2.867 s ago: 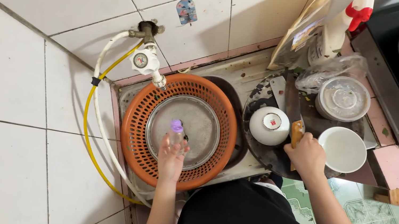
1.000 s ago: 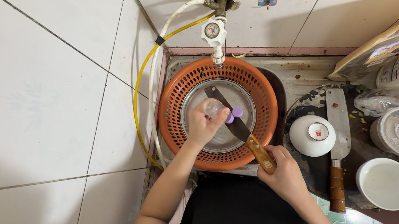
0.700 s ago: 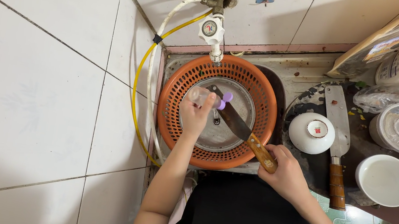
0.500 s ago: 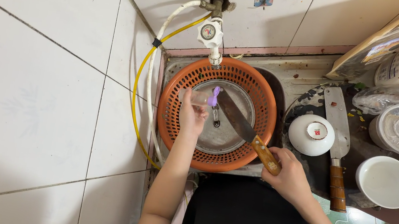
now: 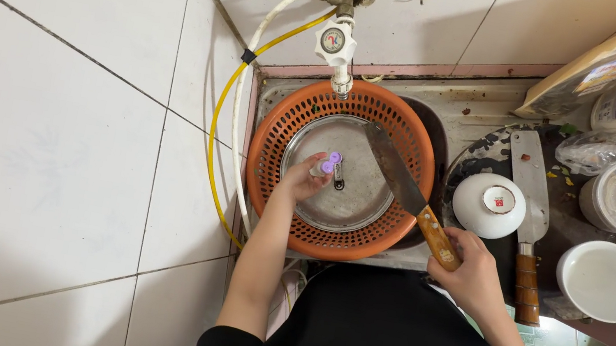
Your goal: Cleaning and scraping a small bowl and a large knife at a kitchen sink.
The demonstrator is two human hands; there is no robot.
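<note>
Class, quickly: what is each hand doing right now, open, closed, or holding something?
Left hand: closed on a small purple-capped object over the orange basket.
Right hand: closed on the wooden-handled knife.

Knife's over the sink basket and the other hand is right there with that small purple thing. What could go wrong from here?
1. The knife, held by the right hand, has its blade angled over the orange basket close to the left hand; a slip could nick the fingers.
2. The small purple item is pinched only at the fingertips above the metal bowl; it could drop.
3. A second knife lies beside the upturned white bowl, near the right forearm's path.
</note>
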